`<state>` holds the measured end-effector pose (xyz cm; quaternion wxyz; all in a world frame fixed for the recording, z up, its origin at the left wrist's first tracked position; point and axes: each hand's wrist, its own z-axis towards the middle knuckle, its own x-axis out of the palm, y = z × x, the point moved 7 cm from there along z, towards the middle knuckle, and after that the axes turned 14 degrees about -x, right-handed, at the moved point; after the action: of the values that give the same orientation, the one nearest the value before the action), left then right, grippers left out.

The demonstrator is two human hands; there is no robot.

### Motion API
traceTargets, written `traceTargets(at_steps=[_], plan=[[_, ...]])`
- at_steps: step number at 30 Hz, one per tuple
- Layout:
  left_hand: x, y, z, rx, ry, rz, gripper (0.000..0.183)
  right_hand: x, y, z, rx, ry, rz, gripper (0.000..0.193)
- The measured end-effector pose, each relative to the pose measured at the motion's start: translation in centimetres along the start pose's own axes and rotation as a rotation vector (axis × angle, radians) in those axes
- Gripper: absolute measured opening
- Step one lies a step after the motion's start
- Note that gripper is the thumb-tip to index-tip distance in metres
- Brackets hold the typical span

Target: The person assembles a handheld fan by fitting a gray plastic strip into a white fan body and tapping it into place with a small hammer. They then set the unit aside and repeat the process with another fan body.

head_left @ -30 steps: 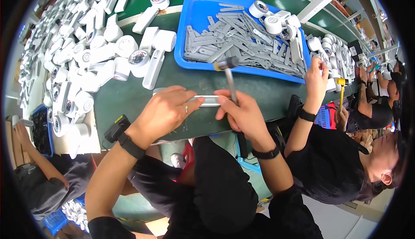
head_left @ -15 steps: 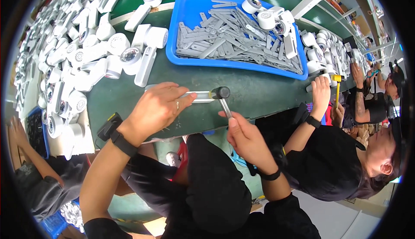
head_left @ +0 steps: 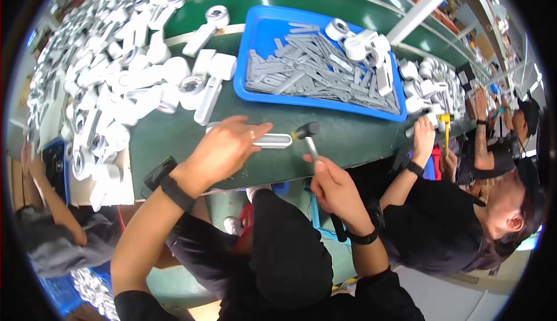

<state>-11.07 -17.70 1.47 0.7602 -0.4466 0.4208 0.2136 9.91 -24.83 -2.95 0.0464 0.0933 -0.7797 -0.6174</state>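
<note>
"Lying on the dark green table (head_left: pixel 156 138), is that a white fan handle (head_left: pixel 274 141)?"

"Yes, near the table's front edge, a long piece with a rounded right end and a grey inset. Its left part is hidden beneath the left hand (head_left: pixel 223 147)."

"How is that hand set?"

"Palm down over the piece, forefinger stretched toward the right. I cannot tell whether the thumb pinches it from below."

"And the right hand (head_left: pixel 336 190)?"

"Thumb and fingers are wrapped round the shaft of a hammer (head_left: pixel 307 129). Its black head is just beside the handle's rounded end; whether they touch, I cannot tell."

"What lies beyond?"

"A blue tray (head_left: pixel 261 28) heaped with flat grey strips (head_left: pixel 301 65), a few white fans (head_left: pixel 355 48) on its right end. Left of it, a big pile of white handheld fans (head_left: pixel 176 70) spreads along the table."

"Anyone alongside?"

"On the right, a co-worker in black (head_left: pixel 441 216) reaches one hand to the table; near it stands a yellow hammer (head_left: pixel 446 135), head up."
</note>
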Motion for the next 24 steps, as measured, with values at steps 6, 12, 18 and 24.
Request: traceTargets(at_steps=[6,12,18,24], plan=[[-1.6,-3.6,-0.9,0.320,0.223,0.334,0.021,-3.4,-0.8,-1.9,-0.049,-0.161,0.073,0.033],[-5.2,0.6,-4.4,0.126,-0.112,0.189,0.019,-1.9,0.4,-1.6,-0.154,-0.127,0.146,0.024],[-3.7,3.1,-10.4,-0.312,-0.417,0.007,0.045,2.8,3.4,-0.5,-0.176,0.129,0.025,0.039],[-2.1,4.5,-9.8,-0.284,-0.424,-0.090,0.040,6.5,5.4,1.9,-0.140,0.235,-0.259,0.050]])
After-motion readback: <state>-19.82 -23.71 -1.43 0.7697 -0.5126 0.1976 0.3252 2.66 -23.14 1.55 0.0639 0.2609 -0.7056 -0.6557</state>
